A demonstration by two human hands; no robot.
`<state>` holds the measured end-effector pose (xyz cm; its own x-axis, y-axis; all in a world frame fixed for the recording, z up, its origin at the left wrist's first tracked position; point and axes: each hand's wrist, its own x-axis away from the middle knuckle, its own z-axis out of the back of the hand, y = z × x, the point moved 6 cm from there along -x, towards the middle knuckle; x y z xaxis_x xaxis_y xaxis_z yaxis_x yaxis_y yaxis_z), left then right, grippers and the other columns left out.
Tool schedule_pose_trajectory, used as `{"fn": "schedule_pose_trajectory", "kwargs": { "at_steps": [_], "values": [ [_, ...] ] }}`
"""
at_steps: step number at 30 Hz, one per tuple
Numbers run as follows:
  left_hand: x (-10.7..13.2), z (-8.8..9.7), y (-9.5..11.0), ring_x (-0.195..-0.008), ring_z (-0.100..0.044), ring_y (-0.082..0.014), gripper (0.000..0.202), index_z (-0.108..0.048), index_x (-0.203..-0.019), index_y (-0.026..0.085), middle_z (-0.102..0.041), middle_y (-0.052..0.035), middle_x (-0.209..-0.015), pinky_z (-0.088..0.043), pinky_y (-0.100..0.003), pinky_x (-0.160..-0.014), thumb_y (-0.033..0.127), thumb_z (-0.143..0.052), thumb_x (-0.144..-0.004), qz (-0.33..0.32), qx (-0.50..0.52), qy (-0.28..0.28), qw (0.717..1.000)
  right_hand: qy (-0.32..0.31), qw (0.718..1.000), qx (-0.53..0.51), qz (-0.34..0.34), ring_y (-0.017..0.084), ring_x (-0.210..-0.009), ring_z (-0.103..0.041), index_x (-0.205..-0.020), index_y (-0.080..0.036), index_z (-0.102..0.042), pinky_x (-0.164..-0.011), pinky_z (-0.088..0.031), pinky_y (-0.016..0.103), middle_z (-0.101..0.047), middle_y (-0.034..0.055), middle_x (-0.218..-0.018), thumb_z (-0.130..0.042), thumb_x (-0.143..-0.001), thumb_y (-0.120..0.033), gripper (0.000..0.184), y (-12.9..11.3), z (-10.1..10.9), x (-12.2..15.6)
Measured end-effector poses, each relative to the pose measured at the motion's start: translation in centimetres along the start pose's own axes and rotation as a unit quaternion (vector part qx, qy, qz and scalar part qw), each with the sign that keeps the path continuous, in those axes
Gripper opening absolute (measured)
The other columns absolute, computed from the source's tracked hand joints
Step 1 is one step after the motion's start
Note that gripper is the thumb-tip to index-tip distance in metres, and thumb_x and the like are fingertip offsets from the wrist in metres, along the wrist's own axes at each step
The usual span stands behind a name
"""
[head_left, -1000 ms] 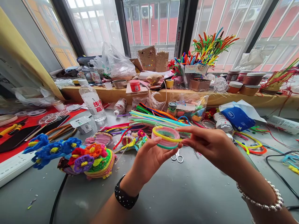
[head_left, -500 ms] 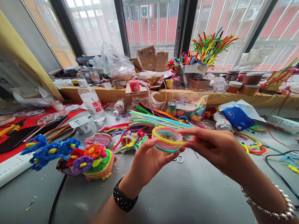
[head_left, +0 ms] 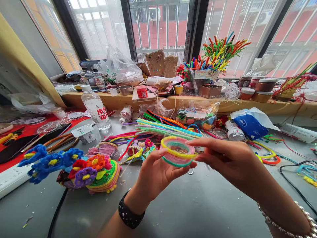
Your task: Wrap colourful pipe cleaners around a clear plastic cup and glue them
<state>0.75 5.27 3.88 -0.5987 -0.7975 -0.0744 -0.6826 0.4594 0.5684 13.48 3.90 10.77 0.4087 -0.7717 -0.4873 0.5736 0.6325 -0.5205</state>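
Above grey bench (head_left: 188,211), cradling banded cup (head_left: 177,159) in half-curled left grip (head_left: 156,175), pinching yellow band (head_left: 178,154) on its right side with nearly closed right grip (head_left: 230,157) (could spring loose if slackened).

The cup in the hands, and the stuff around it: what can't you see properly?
All in the head view:
- Underside of the cup: turned away, with fingers of the left hand below it.
- What the metal loop belongs to: hidden behind that hand.
- Rest of the bracelet: cut off by the picture's edge.
- Far end of the power strip: cut off by the left edge.
- Bits at lower left: too small.
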Motion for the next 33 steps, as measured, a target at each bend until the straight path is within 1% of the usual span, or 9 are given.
{"fn": "schedule_pose_trajectory", "kwargs": {
  "at_steps": [7, 12, 14, 18, 21, 25, 27, 30, 33],
  "values": [
    [0.3, -0.3, -0.3, -0.088, -0.069, -0.0251, 0.059, -0.041, -0.132, 0.01, -0.07, -0.0126, -0.102, -0.051, -0.027, -0.078, 0.028, -0.055, -0.078, 0.005, 0.014, -0.043, 0.999, 0.008, 1.0, -0.013, 0.0, 0.007, -0.044, -0.046, -0.112, -0.026, -0.065, -0.042, -0.038, 0.016, -0.056, -0.0033, -0.055, -0.051, -0.088, -0.03, 0.029, -0.4, 0.4, 0.3],
    [0.4, -0.2, -0.3, -0.083, -0.07, -0.0251, 0.041, -0.061, -0.109, 0.008, -0.071, -0.012, -0.099, -0.052, -0.024, -0.075, 0.029, -0.059, -0.074, 0.024, 0.034, -0.036, 0.998, 0.004, 1.0, -0.021, 0.001, 0.006, -0.047, -0.048, -0.118, -0.026, -0.06, -0.047, -0.041, 0.014, -0.055, -0.0055, -0.057, -0.052, -0.088, -0.028, 0.031, -0.2, 0.5, 0.4],
    [0.4, -0.4, -0.3, -0.083, -0.07, -0.0243, 0.037, -0.064, -0.104, 0.008, -0.071, -0.0117, -0.098, -0.052, -0.022, -0.073, 0.03, -0.06, -0.074, 0.035, 0.038, -0.037, 0.998, 0.003, 1.0, -0.019, 0.01, 0.006, -0.047, -0.049, -0.118, -0.024, -0.06, -0.047, -0.042, 0.014, -0.056, -0.0054, -0.057, -0.052, -0.088, -0.029, 0.031, -0.2, 0.7, 0.4],
    [0.4, -0.6, -0.2, -0.082, -0.07, -0.0229, 0.038, -0.063, -0.104, 0.008, -0.071, -0.0109, -0.097, -0.052, -0.021, -0.07, 0.031, -0.061, -0.073, 0.038, 0.033, -0.044, 0.998, -0.003, 1.0, -0.016, 0.011, 0.007, -0.045, -0.05, -0.116, -0.024, -0.061, -0.045, -0.041, 0.014, -0.058, -0.0049, -0.056, -0.051, -0.088, -0.028, 0.03, -0.4, 0.7, 0.3],
    [0.4, -0.7, -0.3, -0.079, -0.069, -0.0218, 0.051, -0.056, -0.115, 0.008, -0.071, -0.0108, -0.094, -0.052, -0.021, -0.066, 0.032, -0.062, -0.071, 0.041, 0.025, -0.055, 0.997, 0.006, 0.999, -0.028, 0.018, 0.006, -0.044, -0.05, -0.111, -0.025, -0.064, -0.043, -0.041, 0.014, -0.059, -0.005, -0.055, -0.053, -0.087, -0.025, 0.026, -0.8, 0.7, 0.3],
    [0.5, -0.5, -0.4, -0.076, -0.069, -0.0221, 0.072, -0.038, -0.135, 0.013, -0.07, -0.0109, -0.096, -0.051, -0.022, -0.062, 0.034, -0.062, -0.07, 0.04, 0.013, -0.057, 0.998, 0.015, 0.999, -0.028, 0.025, 0.006, -0.043, -0.05, -0.106, -0.026, -0.066, -0.043, -0.04, 0.013, -0.059, -0.0055, -0.055, -0.055, -0.085, -0.023, 0.023, -1.2, 0.8, 0.4],
    [0.5, -0.4, -0.5, -0.075, -0.069, -0.0225, 0.068, -0.042, -0.132, 0.013, -0.069, -0.0115, -0.099, -0.051, -0.022, -0.059, 0.037, -0.06, -0.071, 0.039, 0.007, -0.064, 0.997, 0.021, 0.999, -0.02, 0.027, 0.005, -0.042, -0.048, -0.103, -0.027, -0.066, -0.043, -0.039, 0.013, -0.059, -0.006, -0.055, -0.055, -0.085, -0.023, 0.021, -1.3, 1.0, 0.5],
    [0.6, -0.5, -0.7, -0.074, -0.068, -0.0217, 0.054, -0.056, -0.117, 0.011, -0.069, -0.0115, -0.099, -0.051, -0.023, -0.059, 0.039, -0.059, -0.071, 0.04, 0.01, -0.093, 0.995, 0.02, 0.999, -0.014, 0.035, 0.004, -0.04, -0.043, -0.1, -0.03, -0.066, -0.04, -0.035, 0.013, -0.059, -0.0078, -0.055, -0.057, -0.085, -0.024, 0.019, -1.6, 1.1, 0.6],
    [0.6, -0.7, -0.8, -0.074, -0.069, -0.0212, 0.049, -0.06, -0.112, 0.01, -0.07, -0.0108, -0.093, -0.051, -0.023, -0.062, 0.039, -0.058, -0.072, 0.039, 0.018, -0.124, 0.991, 0.015, 0.999, -0.012, 0.047, 0.004, -0.039, -0.038, -0.099, -0.033, -0.064, -0.037, -0.03, 0.013, -0.057, -0.0096, -0.056, -0.058, -0.085, -0.026, 0.018, -2.0, 1.1, 0.7]
  ]
}}
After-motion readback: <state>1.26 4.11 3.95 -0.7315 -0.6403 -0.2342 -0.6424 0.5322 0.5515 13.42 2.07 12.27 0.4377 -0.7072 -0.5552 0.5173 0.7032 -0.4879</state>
